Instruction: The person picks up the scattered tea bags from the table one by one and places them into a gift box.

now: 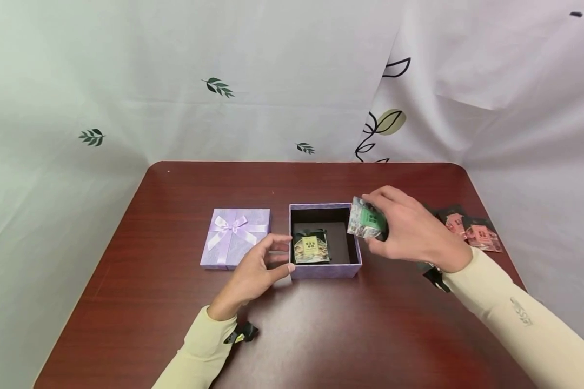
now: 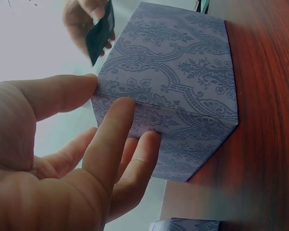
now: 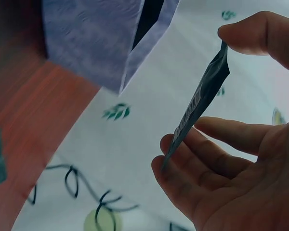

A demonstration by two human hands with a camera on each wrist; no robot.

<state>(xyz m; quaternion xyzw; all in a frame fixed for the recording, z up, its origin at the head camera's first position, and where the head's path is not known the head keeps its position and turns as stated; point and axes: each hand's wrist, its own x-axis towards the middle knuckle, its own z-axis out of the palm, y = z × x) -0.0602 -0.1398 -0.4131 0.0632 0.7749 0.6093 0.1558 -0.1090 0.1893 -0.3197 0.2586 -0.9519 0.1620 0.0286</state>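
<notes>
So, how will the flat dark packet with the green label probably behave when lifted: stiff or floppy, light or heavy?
The flat dark packet with the green label is likely light, being thin edge-on. It is probably fairly stiff: it looks almost straight in the right hand. Being flat, it seems unlikely to roll.

The box looks covered in matt paper, its pattern seeming lightly embossed; the lining is dull and dark. The lid wears similar paper, with a satiny, smooth ribbon. The green sachet appears to be thin plastic or foil, though blur hides its exact finish. The table is smooth, polished wood or wood veneer, glossy under the light. The backdrop is soft, matt, creased cloth.
</notes>
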